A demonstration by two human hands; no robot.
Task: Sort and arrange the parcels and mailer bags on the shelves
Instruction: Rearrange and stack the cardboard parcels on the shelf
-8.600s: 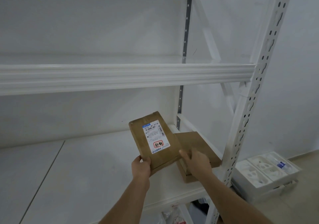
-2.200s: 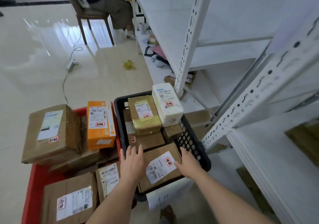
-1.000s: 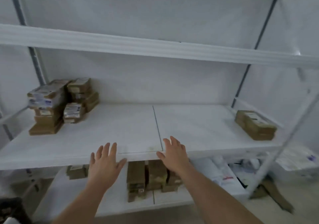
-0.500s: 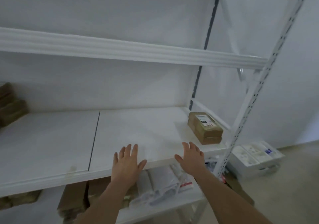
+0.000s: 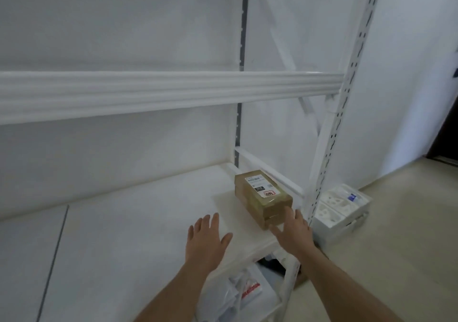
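Note:
A stack of brown cardboard parcels (image 5: pixel 262 199) with a white label on top lies at the right end of the white middle shelf (image 5: pixel 138 227). My right hand (image 5: pixel 292 232) is spread open at the stack's near end, fingertips touching or almost touching the lower parcel. My left hand (image 5: pixel 205 240) hovers open, palm down, over the bare shelf a little left of the stack. Neither hand holds anything.
An upper shelf beam (image 5: pixel 161 93) crosses above. The perforated white upright (image 5: pixel 329 138) stands just right of the parcels. White mailer bags (image 5: pixel 235 294) lie on the shelf below. White foam packing trays (image 5: pixel 342 210) sit on the floor at the right.
The view has swung right and closer to the parcel stack. Both empty hands moved forward and right over the shelf, the right one reaching the stack's near end.

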